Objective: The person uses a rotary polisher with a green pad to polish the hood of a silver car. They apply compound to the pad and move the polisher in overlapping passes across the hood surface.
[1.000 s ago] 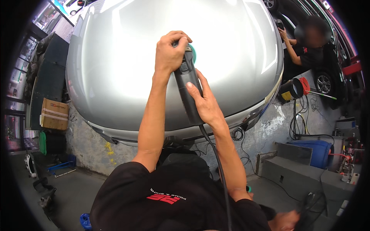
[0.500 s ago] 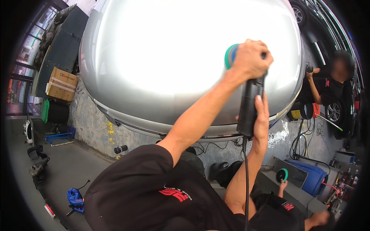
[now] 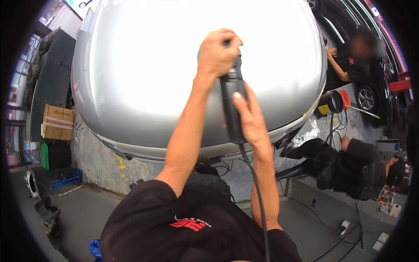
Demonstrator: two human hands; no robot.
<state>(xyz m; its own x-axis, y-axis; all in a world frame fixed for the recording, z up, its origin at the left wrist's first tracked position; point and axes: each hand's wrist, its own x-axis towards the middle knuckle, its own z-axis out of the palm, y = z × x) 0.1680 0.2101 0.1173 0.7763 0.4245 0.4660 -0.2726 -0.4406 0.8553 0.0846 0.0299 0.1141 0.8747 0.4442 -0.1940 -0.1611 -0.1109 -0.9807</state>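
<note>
A black electric polisher (image 3: 232,102) is over the glossy silver car panel (image 3: 168,98), its cord trailing down past my right forearm. My left hand (image 3: 218,52) is closed over the front end of the polisher, by its head. A sliver of green pad shows at that hand's left edge; the hand hides the rest of it. Further back, my right hand (image 3: 251,114) holds the polisher's body from the right side, thumb on top. Strong glare whitens the panel around the head, so I cannot tell whether the pad touches it.
At the right, one person (image 3: 355,54) stands beside a dark car; another person (image 3: 349,168) bends at the lower right. Black bucket (image 3: 335,101), red bucket (image 3: 344,98) and cables lie right of the panel. A cardboard box (image 3: 57,122) and green-edged bin (image 3: 56,156) stand left.
Both my hands have carried the polisher left across the panel, and my view has shifted. The person at lower right, earlier holding up a green pad, now appears bent over farther up.
</note>
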